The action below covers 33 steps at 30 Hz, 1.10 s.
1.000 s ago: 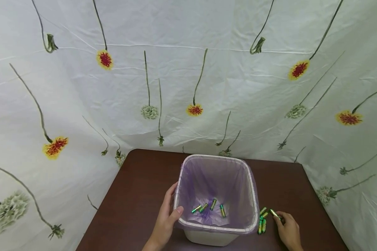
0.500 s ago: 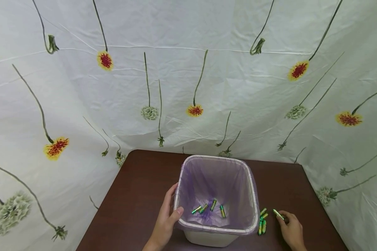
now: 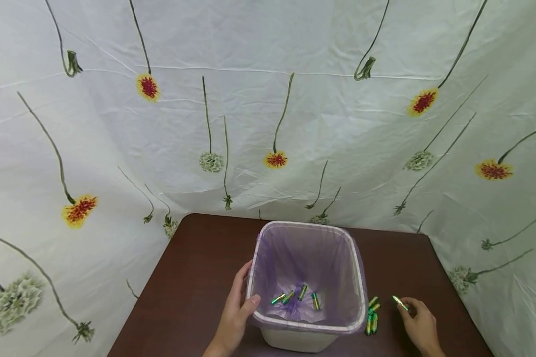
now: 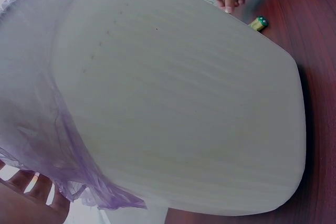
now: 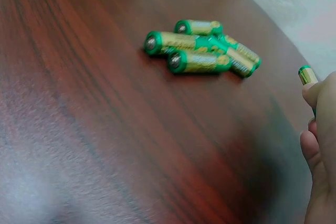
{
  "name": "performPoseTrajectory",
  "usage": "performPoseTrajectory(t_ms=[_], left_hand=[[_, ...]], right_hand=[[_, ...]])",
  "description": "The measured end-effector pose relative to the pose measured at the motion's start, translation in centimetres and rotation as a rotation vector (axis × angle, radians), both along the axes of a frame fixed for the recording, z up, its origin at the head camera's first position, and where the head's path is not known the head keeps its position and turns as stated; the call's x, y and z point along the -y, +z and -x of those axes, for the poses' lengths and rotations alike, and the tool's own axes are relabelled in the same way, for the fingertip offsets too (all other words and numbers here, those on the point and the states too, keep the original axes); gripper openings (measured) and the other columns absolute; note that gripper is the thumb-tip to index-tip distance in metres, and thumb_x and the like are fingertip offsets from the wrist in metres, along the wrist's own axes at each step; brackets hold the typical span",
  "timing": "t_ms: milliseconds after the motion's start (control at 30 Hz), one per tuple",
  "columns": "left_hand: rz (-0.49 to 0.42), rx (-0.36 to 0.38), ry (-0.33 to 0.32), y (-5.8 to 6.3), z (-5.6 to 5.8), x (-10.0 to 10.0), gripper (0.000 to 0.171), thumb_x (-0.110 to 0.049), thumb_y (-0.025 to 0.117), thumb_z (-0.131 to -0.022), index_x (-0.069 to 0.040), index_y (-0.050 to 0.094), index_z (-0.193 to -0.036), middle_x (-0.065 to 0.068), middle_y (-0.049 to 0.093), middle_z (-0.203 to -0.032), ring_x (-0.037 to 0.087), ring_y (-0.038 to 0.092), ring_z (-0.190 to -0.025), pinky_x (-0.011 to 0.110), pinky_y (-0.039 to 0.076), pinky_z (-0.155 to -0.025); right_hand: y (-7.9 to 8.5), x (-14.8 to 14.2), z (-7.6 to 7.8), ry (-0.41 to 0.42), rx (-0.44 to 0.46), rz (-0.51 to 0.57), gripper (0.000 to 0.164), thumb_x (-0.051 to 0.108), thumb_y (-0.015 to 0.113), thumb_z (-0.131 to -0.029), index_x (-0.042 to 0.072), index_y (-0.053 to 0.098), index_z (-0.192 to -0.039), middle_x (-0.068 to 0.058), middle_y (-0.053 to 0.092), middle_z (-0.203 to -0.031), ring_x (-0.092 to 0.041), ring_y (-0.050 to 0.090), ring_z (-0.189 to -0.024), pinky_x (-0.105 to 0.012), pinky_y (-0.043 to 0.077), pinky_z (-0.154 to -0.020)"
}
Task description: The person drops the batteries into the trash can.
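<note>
A white wastebasket (image 3: 297, 339) with a purple plastic liner (image 3: 290, 248) stands upright on the table, several green-and-gold batteries (image 3: 315, 301) lying at its bottom. My left hand (image 3: 234, 312) grips its left side, thumb over the rim and fingers along the outside. In the left wrist view, the wastebasket (image 4: 184, 103) hides part of the scene, and fingers of the left hand (image 4: 34, 203) show beside the liner. To the right of the wastebasket, my right hand (image 3: 420, 322) pinches one battery (image 3: 400, 303) between thumb and fingers, just right of a small pile of batteries (image 3: 374, 322).
The dark reddish-brown table (image 3: 196, 277) has its right edge (image 3: 460, 297) close beyond the right hand. A white cloth with printed flowers (image 3: 250, 124) hangs around the back and both sides.
My right hand has drawn a little to the right, away from the pile, with the battery pinched in it. The left hand and the wastebasket stay in place.
</note>
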<state>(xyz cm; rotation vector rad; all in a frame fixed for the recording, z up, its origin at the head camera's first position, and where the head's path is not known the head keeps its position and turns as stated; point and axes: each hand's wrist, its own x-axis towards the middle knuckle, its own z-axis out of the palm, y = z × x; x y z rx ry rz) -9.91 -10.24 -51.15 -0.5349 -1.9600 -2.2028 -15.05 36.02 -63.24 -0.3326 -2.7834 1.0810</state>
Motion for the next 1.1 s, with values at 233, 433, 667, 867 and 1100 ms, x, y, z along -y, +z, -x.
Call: performPoseTrajectory(t_ms=[233,433,667,867,1100], left_hand=[[-0.005,-0.001,-0.002,0.0,0.0,0.0,0.067,0.001,0.046,-0.099,-0.011,0.026,-0.162,0.029,0.037,-0.148,0.031,0.055,-0.125,0.038,0.053,-0.096],[0.003,0.014,-0.002,0.0,0.1,0.0,0.067,0.001,0.046,-0.099,-0.011,0.026,-0.162,0.029,0.038,-0.147,0.033,0.054,-0.125,0.038,0.052,-0.096],[0.005,0.006,0.012,0.2,0.2,0.0,0.067,0.0,0.046,-0.099,-0.012,0.027,-0.162,0.028,0.037,-0.148,0.036,0.053,-0.127,0.037,0.051,-0.098],[-0.006,0.017,0.002,0.2,0.2,0.0,0.067,0.0,0.046,-0.099,-0.012,0.026,-0.162,0.03,0.037,-0.146,0.033,0.055,-0.124,0.038,0.053,-0.095],[-0.015,0.022,-0.005,0.2,0.2,0.0,0.067,-0.001,0.046,-0.099,-0.013,0.026,-0.162,0.032,0.037,-0.145,0.031,0.056,-0.123,0.039,0.054,-0.094]], right_hand=[[1.3,0.1,0.6,0.002,-0.068,-0.039,0.019,0.01,0.072,-0.097,-0.001,0.07,-0.113,-0.009,0.062,-0.096,-0.021,0.056,-0.082,-0.033,0.045,-0.065],[2.8,0.4,0.8,0.051,-0.194,-0.085,0.014,0.006,0.071,-0.096,0.0,0.07,-0.109,-0.015,0.065,-0.106,-0.025,0.059,-0.084,-0.034,0.046,-0.065],[4.6,0.9,1.4,0.097,-0.2,-0.092,0.014,0.006,0.069,-0.098,0.0,0.068,-0.11,-0.017,0.063,-0.108,-0.02,0.051,-0.076,-0.034,0.041,-0.062],[5.5,0.9,1.6,0.126,-0.202,-0.088,0.013,0.007,0.068,-0.099,0.0,0.067,-0.11,-0.017,0.061,-0.108,-0.019,0.05,-0.075,-0.032,0.04,-0.059],[6.5,1.3,2.0,0.162,-0.256,-0.111,0.011,0.005,0.069,-0.098,0.004,0.068,-0.109,-0.013,0.061,-0.106,-0.017,0.049,-0.077,-0.031,0.04,-0.061]])
